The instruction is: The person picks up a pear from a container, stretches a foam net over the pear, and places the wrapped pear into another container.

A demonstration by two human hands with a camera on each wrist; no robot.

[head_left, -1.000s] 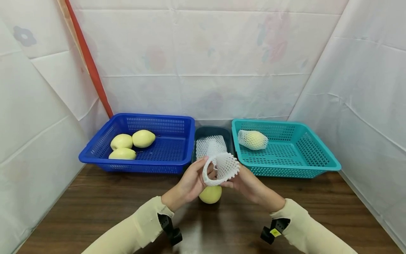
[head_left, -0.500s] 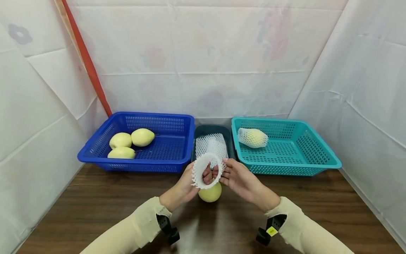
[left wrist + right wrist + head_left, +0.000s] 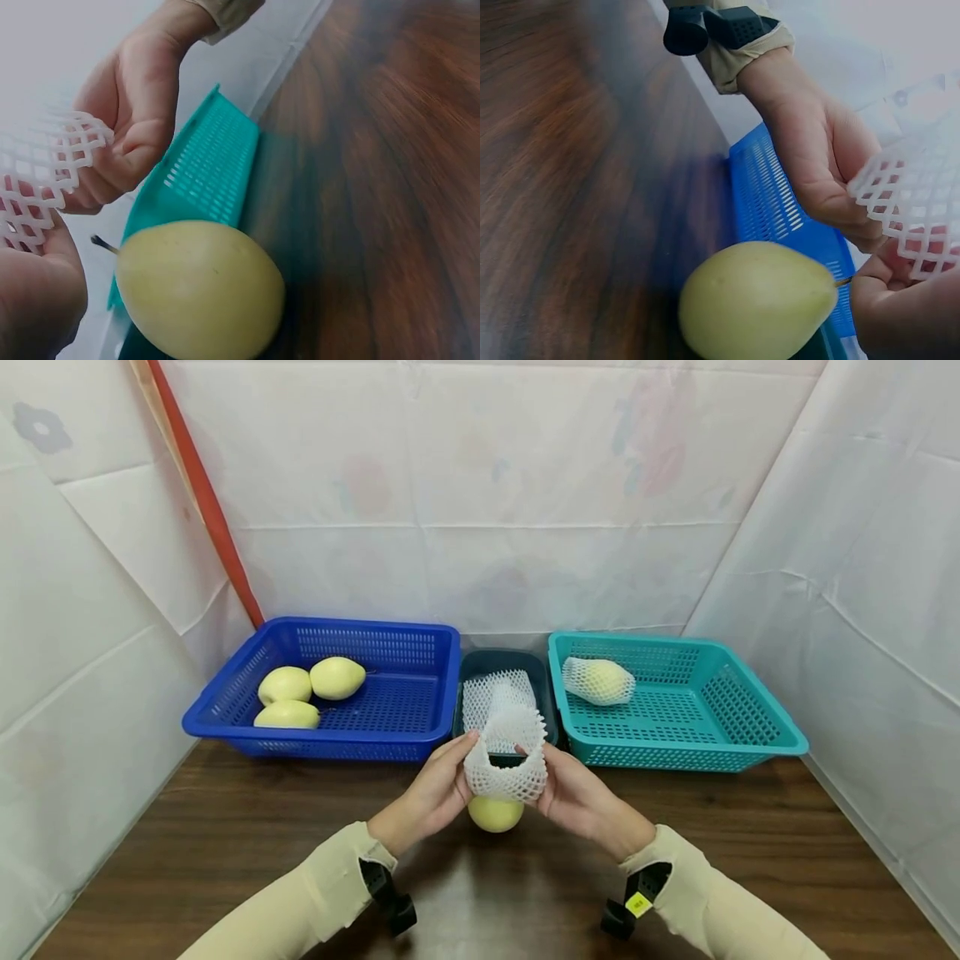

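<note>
A white foam fruit net [image 3: 504, 782] is stretched between my two hands, its mouth spread wide and facing up. My left hand [image 3: 429, 795] pinches one side of its rim. On the opposite side my right hand [image 3: 583, 798] grips the rim. Below the net a pale yellow-green pear [image 3: 496, 816] lies on the table, apart from both hands. Both wrist views show this pear [image 3: 199, 289] with its stem, lying on its side; from the right wrist, the net [image 3: 922, 199] hangs past my fingers.
A blue basket [image 3: 352, 745] with 3 bare pears stands at the left. Behind my hands, a dark green basket [image 3: 544, 693] holds more foam nets [image 3: 487, 693]. At the right is a teal basket [image 3: 675, 758] with one netted pear [image 3: 602, 682].
Between my hands the foam net has turned: its mouth faced sideways before and now faces up, pulled wider. My right hand has taken hold of the rim. The pear underneath stays put.
</note>
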